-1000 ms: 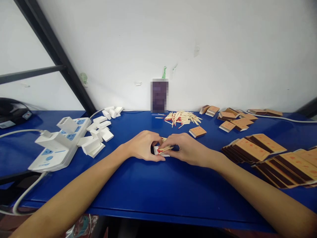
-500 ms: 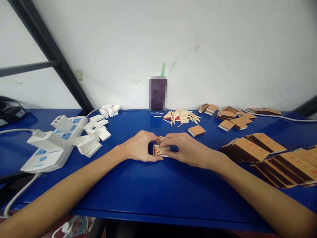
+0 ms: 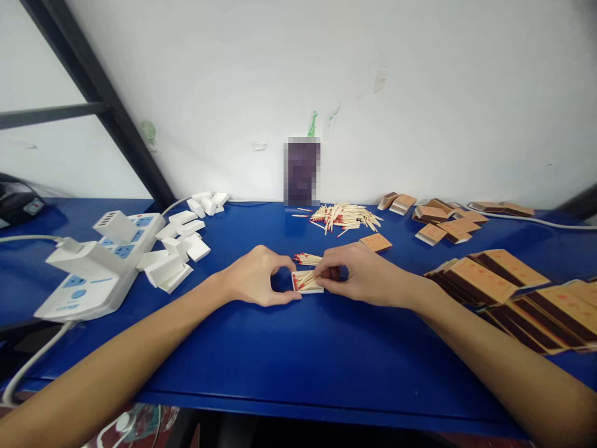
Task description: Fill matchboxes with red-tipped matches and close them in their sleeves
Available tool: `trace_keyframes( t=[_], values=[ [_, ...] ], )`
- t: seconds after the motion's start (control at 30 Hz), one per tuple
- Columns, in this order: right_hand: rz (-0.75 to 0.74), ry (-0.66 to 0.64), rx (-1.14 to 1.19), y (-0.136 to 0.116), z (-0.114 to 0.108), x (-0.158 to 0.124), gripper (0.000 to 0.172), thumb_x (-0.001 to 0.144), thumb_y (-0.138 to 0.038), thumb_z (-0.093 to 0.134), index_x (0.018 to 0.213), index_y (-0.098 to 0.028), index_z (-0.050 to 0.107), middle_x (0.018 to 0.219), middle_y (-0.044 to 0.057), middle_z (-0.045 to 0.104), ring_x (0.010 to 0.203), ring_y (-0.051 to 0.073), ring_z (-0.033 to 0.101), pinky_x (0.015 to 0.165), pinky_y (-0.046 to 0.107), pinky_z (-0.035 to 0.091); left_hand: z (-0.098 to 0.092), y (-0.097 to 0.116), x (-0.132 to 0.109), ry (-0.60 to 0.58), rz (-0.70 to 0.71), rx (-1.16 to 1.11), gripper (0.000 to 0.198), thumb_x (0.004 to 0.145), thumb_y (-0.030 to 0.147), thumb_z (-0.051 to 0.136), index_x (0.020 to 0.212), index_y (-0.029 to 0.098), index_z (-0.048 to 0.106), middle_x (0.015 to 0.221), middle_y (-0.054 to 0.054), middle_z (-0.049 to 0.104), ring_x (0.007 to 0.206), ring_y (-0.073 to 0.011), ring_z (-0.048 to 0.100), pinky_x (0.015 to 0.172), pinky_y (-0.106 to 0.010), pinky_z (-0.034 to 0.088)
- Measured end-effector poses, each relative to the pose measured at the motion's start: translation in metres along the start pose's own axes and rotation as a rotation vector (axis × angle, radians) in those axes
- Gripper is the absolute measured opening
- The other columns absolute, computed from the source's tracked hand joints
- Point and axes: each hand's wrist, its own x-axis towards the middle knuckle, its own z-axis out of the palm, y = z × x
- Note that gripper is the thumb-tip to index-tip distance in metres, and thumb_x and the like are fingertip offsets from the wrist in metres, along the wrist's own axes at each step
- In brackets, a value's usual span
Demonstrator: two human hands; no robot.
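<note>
A small white matchbox tray [image 3: 315, 290] lies on the blue table, with red-tipped matches [image 3: 305, 281] inside at a slant. My left hand [image 3: 259, 277] curves around the tray's left end, thumb at the near corner and fingers at the far one. At the tray's right end, my right hand [image 3: 361, 274] pinches the matches' pale ends between thumb and fingertips. Just behind the tray is a small bundle of matches [image 3: 308, 259], partly covered by my right hand. Farther back is a loose heap of matches [image 3: 345, 216].
An orange matchbox sleeve [image 3: 377, 242] lies behind my right hand. More sleeves [image 3: 433, 214] are scattered at the back right, and stacked sleeves [image 3: 487, 280] lie at the right. White trays [image 3: 170, 267] and a power strip [image 3: 100, 280] with chargers occupy the left.
My right hand has shifted right along the tray, uncovering more of the matches and the bundle behind. My left hand stays at the tray's left end. The view has shifted slightly.
</note>
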Motion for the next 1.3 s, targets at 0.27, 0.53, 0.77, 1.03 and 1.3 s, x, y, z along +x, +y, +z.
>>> trace_keyframes(
  t=[0.27,0.53,0.77,1.03,1.3],
  values=[
    [0.018,-0.045,0.055,-0.005,0.001,0.002,0.012,0.086,-0.023,0.062,0.085,-0.018,0.073,0.073,0.002,0.069,0.062,0.012,0.059,0.057,0.024,0.042,-0.001,0.000,0.000,-0.001,0.043,0.025,0.037,0.074,0.049,0.072,0.088,0.015,0.070,0.050,0.006,0.052,0.043,-0.0076,0.043,0.045,-0.022,0.029],
    [0.045,-0.091,0.074,-0.001,-0.005,-0.001,0.019,0.088,-0.035,0.061,0.088,-0.019,0.071,0.068,-0.001,0.064,0.058,0.011,0.054,0.055,0.024,0.040,-0.001,0.000,0.002,-0.030,0.085,0.043,0.035,0.076,0.045,0.071,0.091,0.014,0.069,0.082,-0.004,0.073,0.069,-0.0160,0.066,0.065,-0.026,0.047],
    [0.014,-0.068,0.070,-0.002,0.003,0.000,0.017,0.087,-0.034,0.063,0.080,-0.019,0.068,0.068,-0.001,0.064,0.060,0.011,0.054,0.056,0.024,0.040,0.000,0.000,0.000,-0.034,0.043,0.090,0.038,0.076,0.049,0.070,0.094,0.016,0.070,0.072,-0.002,0.069,0.060,-0.0144,0.060,0.058,-0.026,0.041],
    [-0.063,0.053,0.109,0.002,0.005,0.001,0.008,0.084,-0.017,0.057,0.084,-0.018,0.065,0.070,-0.001,0.062,0.060,0.010,0.053,0.059,0.023,0.041,-0.008,0.002,0.003,-0.069,0.079,0.211,0.046,0.076,0.061,0.067,0.089,0.017,0.068,0.068,0.001,0.062,0.056,-0.0113,0.050,0.073,-0.034,0.034],
    [-0.036,0.025,0.076,0.008,0.005,0.002,0.010,0.087,-0.022,0.057,0.082,-0.018,0.064,0.066,-0.002,0.059,0.057,0.010,0.049,0.056,0.024,0.036,-0.007,0.008,0.000,-0.064,0.152,0.181,0.045,0.085,0.052,0.063,0.109,0.015,0.067,0.091,-0.007,0.065,0.077,-0.0176,0.062,0.070,-0.029,0.047]
  ],
)
